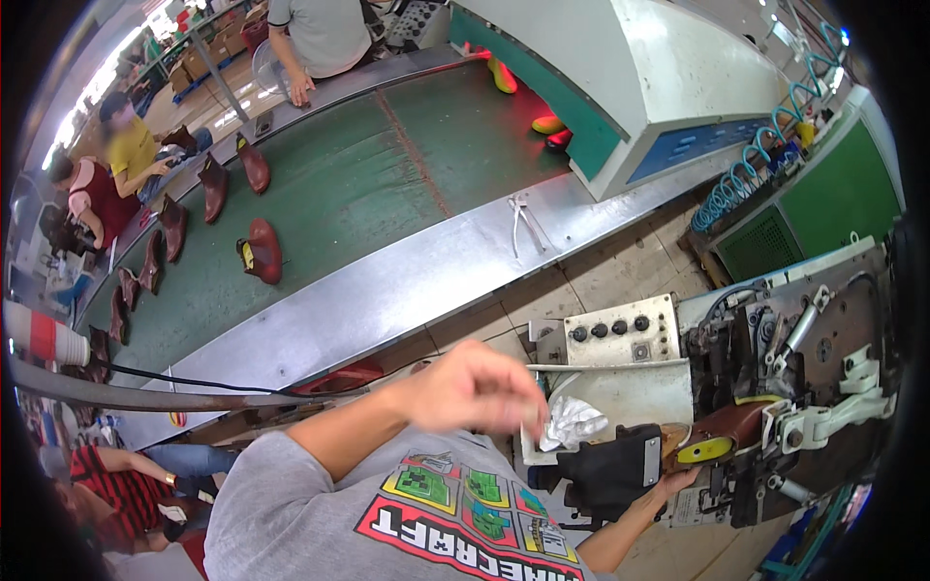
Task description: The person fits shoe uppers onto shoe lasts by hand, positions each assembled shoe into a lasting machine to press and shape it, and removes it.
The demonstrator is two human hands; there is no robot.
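Note:
My left hand is raised in front of my chest, smeared by motion. Its fingers look bent, but whether they hold anything is unclear. My right hand grips a brown leather shoe from beneath at the machine; some of its fingers are hidden. A yellow oval last top with a dark hole shows in the shoe's opening. Metal arms of the machine sit against the shoe's far end. Beside my right hand is a black padded block. Crumpled white material lies on a pale tray between my hands.
A green conveyor belt carries several brown shoes toward the left. Red-lit shoes sit at a large pale housing. A knobbed control panel stands near the machine. Other people work across the belt and at lower left. A blue coiled hose hangs right.

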